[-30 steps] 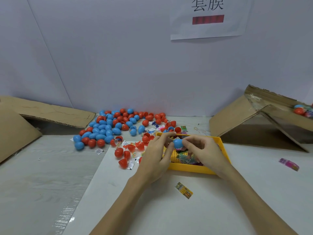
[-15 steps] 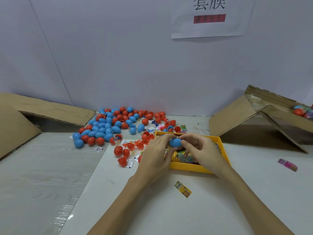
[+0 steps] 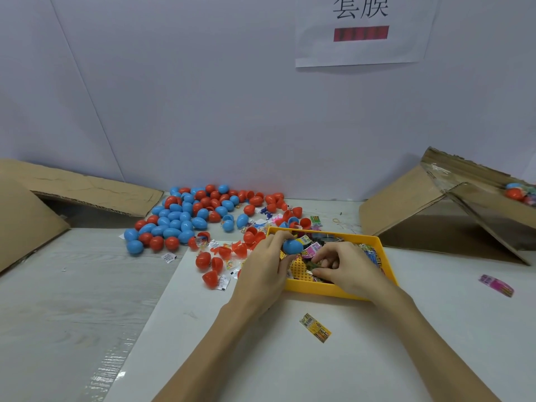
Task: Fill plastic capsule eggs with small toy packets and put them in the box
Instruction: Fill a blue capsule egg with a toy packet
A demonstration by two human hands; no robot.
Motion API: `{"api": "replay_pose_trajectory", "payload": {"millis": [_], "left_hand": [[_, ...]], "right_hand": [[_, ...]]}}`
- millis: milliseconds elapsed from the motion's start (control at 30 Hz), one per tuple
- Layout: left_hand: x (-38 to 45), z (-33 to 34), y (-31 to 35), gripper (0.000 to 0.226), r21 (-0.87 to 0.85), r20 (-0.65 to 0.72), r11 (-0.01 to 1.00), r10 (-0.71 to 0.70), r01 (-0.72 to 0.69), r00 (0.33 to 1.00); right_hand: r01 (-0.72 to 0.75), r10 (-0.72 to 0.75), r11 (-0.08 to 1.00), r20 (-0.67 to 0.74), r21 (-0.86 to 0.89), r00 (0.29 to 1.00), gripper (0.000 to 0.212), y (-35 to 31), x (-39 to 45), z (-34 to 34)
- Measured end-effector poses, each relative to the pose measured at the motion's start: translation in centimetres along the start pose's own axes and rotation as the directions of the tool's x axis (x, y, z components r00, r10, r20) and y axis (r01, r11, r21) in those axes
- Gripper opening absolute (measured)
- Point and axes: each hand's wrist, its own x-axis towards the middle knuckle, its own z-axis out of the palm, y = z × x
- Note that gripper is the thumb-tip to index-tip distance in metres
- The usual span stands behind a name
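Note:
My left hand (image 3: 265, 264) holds a blue capsule egg (image 3: 292, 246) between thumb and fingers above the left end of the yellow tray (image 3: 327, 290). Small toy packets (image 3: 369, 252) fill the tray. My right hand (image 3: 346, 266) reaches down into the tray with fingers curled and pinches a small packet (image 3: 316, 264) there. A pile of blue and red eggs (image 3: 185, 217) lies on the table behind and to the left. The cardboard box (image 3: 452, 198) at the right holds a few eggs (image 3: 516, 192).
Open red egg halves (image 3: 213, 265) and loose packets lie left of the tray. A yellow packet (image 3: 315, 331) lies in front of the tray, a pink one (image 3: 496, 285) at the right. Flattened cardboard (image 3: 72, 190) lies at the left. A white wall with a paper sign (image 3: 359, 30) stands behind.
Both hands held the blue egg together over the tray. Now my right hand has let go of it and dropped into the tray onto the packets; my left hand keeps the egg.

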Motion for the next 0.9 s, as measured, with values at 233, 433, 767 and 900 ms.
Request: {"api": "replay_pose_trajectory", "payload": {"millis": [233,433,767,900], "left_hand": [[-0.1,-0.3,0.4,0.035,-0.004,-0.048,1.0,0.009,-0.009,0.999],[0.0,-0.5,0.4,0.037,0.003,-0.06,1.0,0.012,-0.012,0.998],[0.0,-0.5,0.7,0.033,-0.078,-0.086,0.997,0.017,-0.023,0.996],[0.0,-0.8,1.3,0.031,-0.125,-0.093,0.992,0.016,-0.027,0.996]], "right_hand": [[0.101,-0.05,0.971,-0.225,0.218,0.973,0.011,0.4,-0.5,0.4],[0.092,-0.034,0.958,-0.214,0.271,0.976,0.016,0.7,-0.5,0.3],[0.074,0.017,0.918,-0.225,0.39,0.974,0.004,0.7,-0.7,0.0],[0.088,0.034,0.883,-0.251,0.46,0.967,0.016,0.5,-0.9,0.0]]}}
